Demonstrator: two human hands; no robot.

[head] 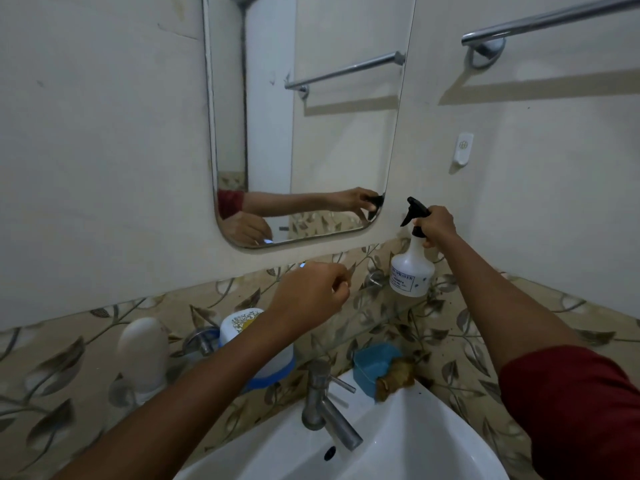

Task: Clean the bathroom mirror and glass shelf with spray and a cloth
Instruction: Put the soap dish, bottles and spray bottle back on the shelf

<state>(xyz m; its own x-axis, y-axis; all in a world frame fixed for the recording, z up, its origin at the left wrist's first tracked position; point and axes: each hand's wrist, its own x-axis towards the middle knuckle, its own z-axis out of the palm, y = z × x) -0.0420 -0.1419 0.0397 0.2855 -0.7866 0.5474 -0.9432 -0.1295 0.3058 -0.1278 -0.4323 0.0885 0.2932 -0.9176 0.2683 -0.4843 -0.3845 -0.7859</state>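
The wall mirror (332,126) hangs above a glass shelf (388,317) whose thin edge runs over the leaf-patterned tiles. My right hand (437,226) grips the neck of a white spray bottle (412,270) with a black trigger head, held to the right of the mirror's lower corner, its base just over the shelf's right end. My left hand (311,292) hovers below the mirror's bottom edge with fingers curled; something small and thin seems pinched in it, but I cannot make it out. No cloth is in view.
A white bottle (143,355) and a blue-and-white tub (256,344) stand on the shelf's left part. Below are a white basin (398,438) with a steel tap (325,407), a blue soap dish (374,368), a towel rail (554,20) and a wall hook (463,148).
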